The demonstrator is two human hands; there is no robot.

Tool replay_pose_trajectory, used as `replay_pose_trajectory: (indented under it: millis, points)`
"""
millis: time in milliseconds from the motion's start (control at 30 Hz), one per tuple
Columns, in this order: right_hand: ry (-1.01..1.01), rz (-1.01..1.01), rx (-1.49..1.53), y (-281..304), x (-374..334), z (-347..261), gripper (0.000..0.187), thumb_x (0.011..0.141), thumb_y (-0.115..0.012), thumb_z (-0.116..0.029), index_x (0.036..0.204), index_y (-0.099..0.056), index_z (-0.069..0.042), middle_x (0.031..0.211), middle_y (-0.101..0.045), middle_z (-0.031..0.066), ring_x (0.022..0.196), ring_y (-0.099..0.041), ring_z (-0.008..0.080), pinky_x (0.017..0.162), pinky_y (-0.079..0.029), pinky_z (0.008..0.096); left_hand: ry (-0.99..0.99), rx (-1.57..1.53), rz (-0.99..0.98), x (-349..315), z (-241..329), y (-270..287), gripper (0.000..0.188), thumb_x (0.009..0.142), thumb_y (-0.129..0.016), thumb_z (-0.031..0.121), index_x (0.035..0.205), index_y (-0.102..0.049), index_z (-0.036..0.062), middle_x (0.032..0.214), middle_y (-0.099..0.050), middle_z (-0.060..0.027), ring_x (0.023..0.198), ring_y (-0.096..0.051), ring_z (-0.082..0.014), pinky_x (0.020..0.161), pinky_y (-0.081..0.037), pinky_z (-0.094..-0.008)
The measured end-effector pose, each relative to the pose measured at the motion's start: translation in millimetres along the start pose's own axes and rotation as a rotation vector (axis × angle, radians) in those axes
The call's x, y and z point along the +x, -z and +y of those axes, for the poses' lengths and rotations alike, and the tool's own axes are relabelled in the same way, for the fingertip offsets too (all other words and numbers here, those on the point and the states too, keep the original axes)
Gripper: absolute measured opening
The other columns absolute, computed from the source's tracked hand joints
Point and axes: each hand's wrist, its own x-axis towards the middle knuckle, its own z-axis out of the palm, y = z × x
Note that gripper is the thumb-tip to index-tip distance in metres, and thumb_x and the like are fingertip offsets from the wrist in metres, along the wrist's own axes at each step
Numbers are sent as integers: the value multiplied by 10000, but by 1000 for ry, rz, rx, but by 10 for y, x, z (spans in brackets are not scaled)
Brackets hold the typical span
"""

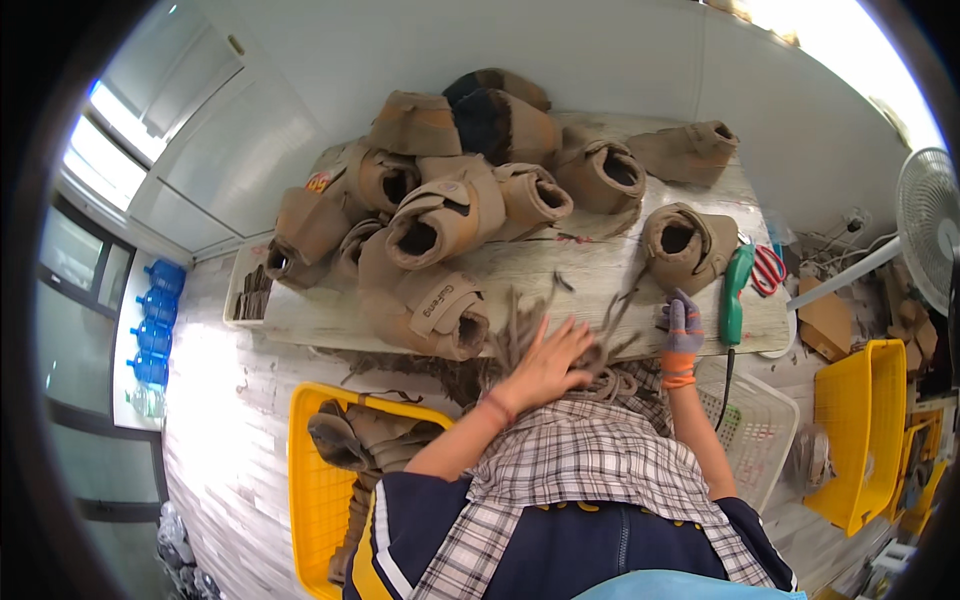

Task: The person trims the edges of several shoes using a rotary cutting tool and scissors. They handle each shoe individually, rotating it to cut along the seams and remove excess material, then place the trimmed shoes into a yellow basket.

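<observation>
My bare left hand (550,366) reaches over a bundle of grey-brown strips (515,330) at the table's near edge. Its fingers are spread and slightly blurred. My right hand (683,335) wears a purple glove with an orange cuff and rests by the same edge. Its fingers are curled together, and a small dark bit shows beside them that I cannot make out. To its right lies a green corded power tool (736,293), with red-handled scissors (767,270) beside it. A tan boot upper (700,248) stands just beyond the right hand; another with a strap (435,308) lies left of the strips.
Several tan boot uppers (455,215) crowd the far left of the table (590,265). A yellow basket (300,470) with more uppers stands at left, a white basket (775,440) and another yellow one (855,440) at right. A fan (925,225) stands far right.
</observation>
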Motion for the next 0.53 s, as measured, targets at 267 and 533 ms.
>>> replay_pose_trajectory:
  millis: [267, 533]
  points:
    - [11, -17, -117, 24, 61, 118, 270, 939, -557, -163, 1164, -578, -15, 1072, -602, 28, 914, -544, 96, 811, -454, 235, 49, 57, 301, -943, 532, 844, 174, 803, -662, 127, 948, -681, 32, 1060, -656, -107, 927, -646, -215, 1015, -372, -460]
    - [439, -193, -650, -359, 47, -335, 452, 770, -576, 12, 1211, -578, -90, 1061, -525, 60, 923, -538, 184, 829, -444, 282, 112, 427, 985, -77, -526, 2840, 292, 808, -607, 26, 1099, -602, 40, 1096, -597, -144, 999, -551, -320, 868, -435, -406]
